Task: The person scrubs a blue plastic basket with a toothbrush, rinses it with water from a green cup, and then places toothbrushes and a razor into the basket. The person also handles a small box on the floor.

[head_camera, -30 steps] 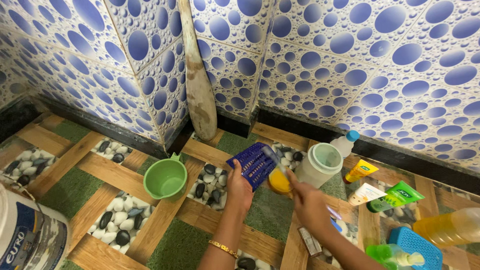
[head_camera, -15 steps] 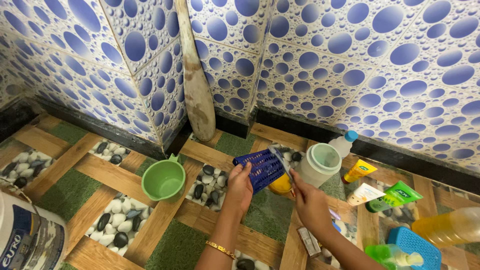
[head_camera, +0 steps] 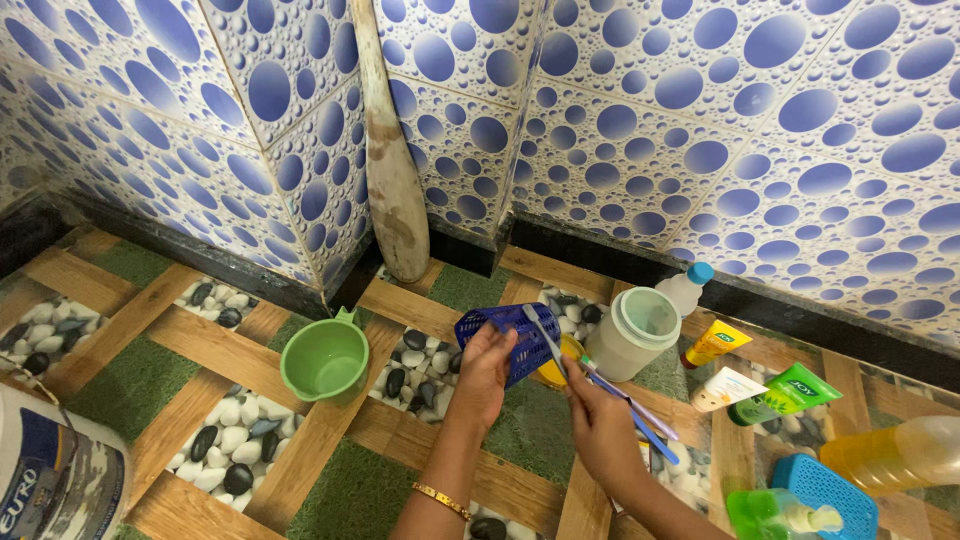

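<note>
My left hand [head_camera: 487, 372] grips a small blue plastic basket [head_camera: 505, 340], tipped on its side above the patterned floor. My right hand [head_camera: 600, 425] holds several thin toothbrushes [head_camera: 610, 390]; their heads reach the basket's mouth and their handles stick out to the right. A yellow object [head_camera: 553, 362] lies just behind the basket, partly hidden by it. A gold bangle [head_camera: 441, 498] sits on my left wrist.
A green mug [head_camera: 324, 362] stands left of the basket. A wooden paddle [head_camera: 388, 170] leans in the tiled corner. To the right are a pale green lidded jar [head_camera: 633, 333], a white bottle with blue cap [head_camera: 688, 287], tubes [head_camera: 755, 385], a blue box [head_camera: 826, 495] and a yellow bottle [head_camera: 895, 453]. A white bucket [head_camera: 50, 475] sits bottom left.
The basket has dropped a little and turned its mouth toward my right hand. My right hand has brought the toothbrushes up to the basket's opening.
</note>
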